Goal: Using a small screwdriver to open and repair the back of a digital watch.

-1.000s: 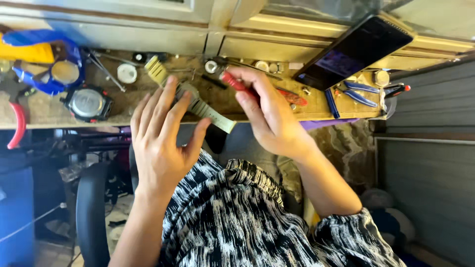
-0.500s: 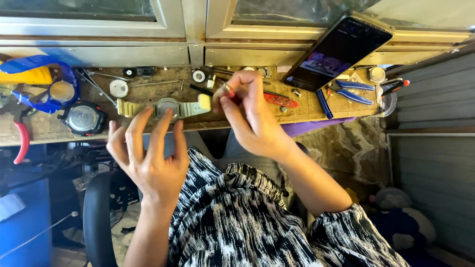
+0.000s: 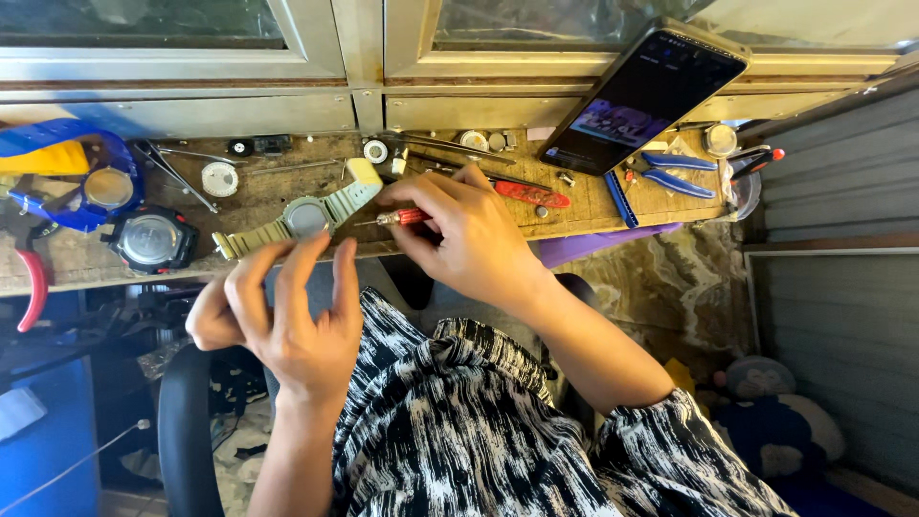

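Nearest to us: black-and-white patterned sleeve (image 3: pixel 459 431) across the lower frame, both forearms coming up out of it.

Left hand (image 3: pixel 287 316): fingers spread and raised at the near edge of the desk (image 3: pixel 57 258), fingertips just touching or just short of the pale-green watch (image 3: pixel 306 215). Can't tell if it pins the strap or only steadies it. Not a closed grip.

Right hand (image 3: pixel 469 235): pinched around a red-handled screwdriver (image 3: pixel 407 217), metal tip pointing left at the watch case, just beside it.

Watch lies flat on the wooden desk, strap running left-near to right-far, case in the middle.

Our read: we're at the tool-to-case stage, lining the driver up on the watch. Next move calls for the left hand to hold the case firm so it can't slide, then a fine, level approach with the tip.

Further left: black watch (image 3: pixel 150 239), blue watch (image 3: pixel 105 187). Further right: second red-handled tool (image 3: pixel 531 194), blue pliers (image 3: pixel 675 172). Far: dark phone (image 3: pixel 646 96) propped against the metal window frame (image 3: pixel 364 57).
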